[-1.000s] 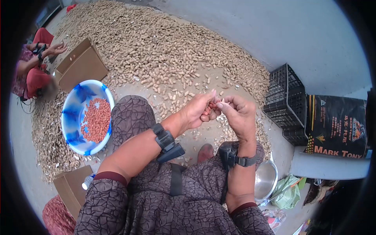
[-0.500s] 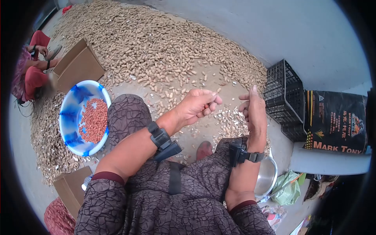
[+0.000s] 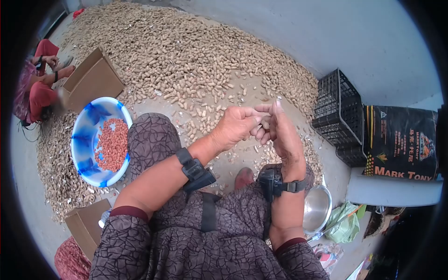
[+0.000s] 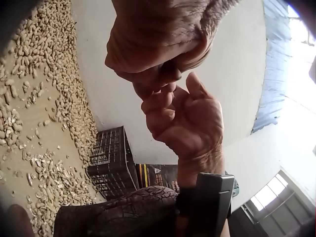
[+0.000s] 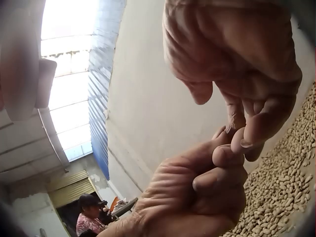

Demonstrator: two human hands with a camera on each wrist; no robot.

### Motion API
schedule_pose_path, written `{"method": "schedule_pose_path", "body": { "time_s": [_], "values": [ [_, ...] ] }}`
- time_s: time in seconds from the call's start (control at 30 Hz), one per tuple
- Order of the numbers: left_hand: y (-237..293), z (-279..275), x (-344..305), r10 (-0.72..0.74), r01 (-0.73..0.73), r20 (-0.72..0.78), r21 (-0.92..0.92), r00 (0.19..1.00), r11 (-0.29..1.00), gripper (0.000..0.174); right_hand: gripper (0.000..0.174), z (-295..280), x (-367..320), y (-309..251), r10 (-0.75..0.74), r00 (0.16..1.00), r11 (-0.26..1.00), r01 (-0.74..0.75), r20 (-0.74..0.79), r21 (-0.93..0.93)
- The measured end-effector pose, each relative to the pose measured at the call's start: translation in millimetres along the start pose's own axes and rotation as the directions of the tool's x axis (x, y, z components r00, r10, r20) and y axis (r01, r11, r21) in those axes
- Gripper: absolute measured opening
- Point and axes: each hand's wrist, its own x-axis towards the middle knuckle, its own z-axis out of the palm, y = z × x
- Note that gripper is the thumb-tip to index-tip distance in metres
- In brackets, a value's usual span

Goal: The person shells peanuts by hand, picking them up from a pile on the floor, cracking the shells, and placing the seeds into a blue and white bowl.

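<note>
My left hand (image 3: 233, 127) and right hand (image 3: 287, 137) meet at the fingertips over my lap. A peanut (image 3: 265, 122) shows at the left hand's fingertips, beside the right palm. The left fingers are curled, with thumb and forefinger pinched together. On the right hand, the thumb stands up apart and the bent fingers touch the left fingertips, as the right wrist view shows. The left palm's inside is hidden. Beside my left knee, a blue and white basin (image 3: 80, 156) contains shelled red peanuts (image 3: 112, 147).
A large heap of unshelled peanuts (image 3: 186, 51) spreads along the wall. Cardboard boxes (image 3: 95, 79) and another person (image 3: 39, 88) are at left. At right are black crates (image 3: 340, 109), a black printed sack (image 3: 401, 144), a metal bowl (image 3: 315, 210) and a green bag (image 3: 343, 221).
My right hand moved away from the left and then came back to its fingertips. Red kernels seen in the left hand earlier are now hidden. The other person's raised hand has lowered.
</note>
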Motion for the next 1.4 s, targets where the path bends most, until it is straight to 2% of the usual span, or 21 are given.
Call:
{"method": "schedule_pose_path", "body": {
  "time_s": [0.03,0.1,0.13,0.27,0.4,0.47,0.6,0.67,0.73,0.83,0.97,1.03,1.13,1.4],
  "values": [
    [0.6,-2.5,0.3,-0.027,0.027,-0.096,0.001,0.995,1.0,0.016,0.053,-1.9,0.9,1.3,-0.004,1.0,1.0,0.004,0.004,0.0],
    [2.6,-4.1,0.1,-0.023,0.024,-0.129,0.005,0.991,1.0,0.016,0.025,-7.6,2.5,5.2,-0.241,0.965,0.947,0.211,-0.101,-0.243],
    [3.6,-3.9,0.9,-0.02,0.022,-0.159,0.006,0.987,1.0,0.015,0.008,-8.4,2.3,4.5,-0.228,0.963,0.953,0.191,-0.142,-0.237],
    [2.4,-0.7,1.5,0.012,-0.009,-0.171,0.023,0.985,1.0,0.015,0.003,-8.1,3.4,8.8,-0.231,0.969,0.955,0.208,-0.091,-0.213],
    [0.7,0.1,1.5,0.022,-0.01,-0.192,0.064,0.981,0.998,0.016,0.004,-3.1,4.1,9.6,-0.23,0.967,0.969,0.218,-0.108,-0.118],
    [-0.9,0.4,0.2,0.04,-0.019,-0.203,0.105,0.978,0.994,0.015,0.01,1.8,4.1,10.4,-0.253,0.946,0.961,0.222,-0.205,-0.163],
    [1.3,-3.0,-1.8,0.116,-0.086,-0.144,0.198,0.983,0.976,0.015,0.014,-0.7,3.8,11.2,-0.264,0.948,0.954,0.23,-0.175,-0.194],
    [2.8,-4.3,-1.1,0.128,-0.096,-0.123,0.24,0.984,0.966,0.014,0.013,-0.7,2.5,10.0,-0.254,0.958,0.963,0.236,-0.134,-0.133],
    [3.0,-4.8,-0.9,0.213,-0.154,-0.09,0.435,0.973,0.887,0.016,0.012,-3.3,3.1,11.4,-0.248,0.961,0.966,0.236,-0.124,-0.102],
    [1.7,-5.8,0.1,0.241,-0.192,-0.04,0.481,0.97,0.855,0.017,0.01,-6.6,3.0,12.0,-0.243,0.963,0.967,0.231,-0.117,-0.107],
    [7.5,-5.3,-2.5,0.236,-0.198,-0.017,0.491,0.972,0.848,0.018,0.008,-6.1,1.4,10.3,-0.239,0.964,0.965,0.221,-0.118,-0.141],
    [14.9,-6.1,-3.6,0.137,-0.13,0.022,0.49,0.99,0.862,0.018,0.008,-6.0,1.5,10.3,-0.234,0.964,0.965,0.214,-0.127,-0.15],
    [11.6,-12.6,0.2,0.064,-0.09,0.071,0.461,0.995,0.883,0.018,0.007,-5.8,1.3,10.9,-0.217,0.966,0.963,0.189,-0.142,-0.191],
    [2.9,-4.1,-5.0,0.033,-0.027,-0.004,0.469,0.999,0.883,0.019,0.005,-2.7,3.4,16.7,-0.198,0.963,0.954,0.146,-0.185,-0.262]
  ]
}}
